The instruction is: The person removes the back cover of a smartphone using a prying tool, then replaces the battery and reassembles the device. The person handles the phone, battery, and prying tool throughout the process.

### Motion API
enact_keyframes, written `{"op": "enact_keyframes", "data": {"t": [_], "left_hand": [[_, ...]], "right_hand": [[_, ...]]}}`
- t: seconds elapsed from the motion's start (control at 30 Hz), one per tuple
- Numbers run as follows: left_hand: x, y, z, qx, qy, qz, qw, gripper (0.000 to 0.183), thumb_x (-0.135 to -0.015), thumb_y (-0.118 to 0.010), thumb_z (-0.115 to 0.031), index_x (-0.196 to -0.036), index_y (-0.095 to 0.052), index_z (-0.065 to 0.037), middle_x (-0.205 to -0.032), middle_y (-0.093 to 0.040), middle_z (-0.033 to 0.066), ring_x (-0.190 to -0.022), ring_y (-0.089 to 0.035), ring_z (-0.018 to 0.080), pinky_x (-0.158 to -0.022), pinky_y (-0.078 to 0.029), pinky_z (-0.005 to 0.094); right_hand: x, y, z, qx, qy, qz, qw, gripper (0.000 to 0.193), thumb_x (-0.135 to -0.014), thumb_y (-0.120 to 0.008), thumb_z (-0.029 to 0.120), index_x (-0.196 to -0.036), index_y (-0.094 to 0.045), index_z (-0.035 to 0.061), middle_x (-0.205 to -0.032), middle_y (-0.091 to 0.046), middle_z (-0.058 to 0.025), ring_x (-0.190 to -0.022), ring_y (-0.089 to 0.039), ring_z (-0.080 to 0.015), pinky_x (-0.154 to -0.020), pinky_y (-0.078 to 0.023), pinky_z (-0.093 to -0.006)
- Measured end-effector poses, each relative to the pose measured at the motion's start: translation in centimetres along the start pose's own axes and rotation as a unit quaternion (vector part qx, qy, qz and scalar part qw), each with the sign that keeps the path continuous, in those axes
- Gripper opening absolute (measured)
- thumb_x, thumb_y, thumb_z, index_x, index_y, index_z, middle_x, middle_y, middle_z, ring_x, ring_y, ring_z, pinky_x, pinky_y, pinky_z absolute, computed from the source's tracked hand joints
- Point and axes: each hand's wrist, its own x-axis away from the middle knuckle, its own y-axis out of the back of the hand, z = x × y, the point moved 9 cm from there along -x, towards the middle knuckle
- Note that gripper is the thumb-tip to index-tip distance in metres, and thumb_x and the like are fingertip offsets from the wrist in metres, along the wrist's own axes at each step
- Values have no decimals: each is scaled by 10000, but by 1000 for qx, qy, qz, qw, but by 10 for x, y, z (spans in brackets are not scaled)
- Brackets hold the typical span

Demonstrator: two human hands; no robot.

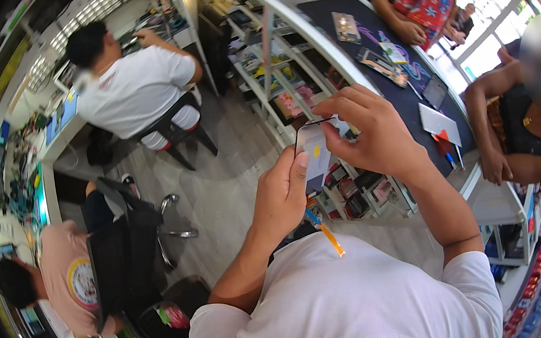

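Note:
My left hand [279, 195] grips a thin, phone-sized screen panel [315, 157] by its left side, with the thumb lying over its face. The panel is tilted up in front of my chest, and its pale face carries small yellow marks. From its lower end hangs a narrow ribbon cable [330, 237], blue above and orange below. At the panel's upper right corner, my right hand [368, 131] has its thumb and index finger closed around the edge. Whether a film or other thin piece is between those fingertips is too small to tell.
A glass-sided display counter [338, 59] with a dark mat, phone parts and a white tablet-like slab [439, 125] runs ahead and right. People stand beyond it. Left, two people sit at cluttered workbenches, one on a black chair [174, 130]. A dark bin [170, 316] stands lower left.

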Motion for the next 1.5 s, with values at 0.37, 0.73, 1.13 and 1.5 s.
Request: {"op": "enact_keyframes", "data": {"t": [0.37, 0.73, 1.13, 1.5], "left_hand": [[42, 78, 8, 7, 19, -90, 996, 332, -1108, -481, -317, -1080, -593, -6, -722, -621, 166, -616, -590, 240, -617, -480, 353], [36, 68, 21, 202, 98, -132, 966, 371, -1113, -485, -353, -1040, -625, -17, -852, -625, -2, -771, -519, 40, -694, -464, 239], [-6, -67, -12, -45, 26, -44, 998, 355, -1107, -491, -326, -1072, -625, 1, -835, -639, 37, -773, -529, 69, -700, -466, 260], [-15, -102, -42, -110, -34, -93, 989, 253, -1093, -512, -242, -1095, -626, -15, -699, -593, 111, -582, -551, 185, -573, -462, 338]], "right_hand": [[-26, -60, 74, 44, 176, -27, 983, 202, -751, -767, 27, -922, -664, 55, -971, -654, -56, -860, -641, -244, -768, -555, -358], [26, -31, 28, -78, 64, 53, 994, 209, -815, -716, 25, -1022, -686, 29, -1098, -668, -80, -864, -651, -232, -779, -553, -349], [55, 47, -56, -55, -4, -93, 994, 187, -860, -730, 101, -1033, -691, 41, -908, -647, -99, -849, -658, -290, -727, -556, -399], [64, 67, -68, 33, 92, -101, 990, 182, -812, -751, 69, -975, -671, 66, -932, -638, -60, -853, -654, -240, -683, -561, -357]]}}
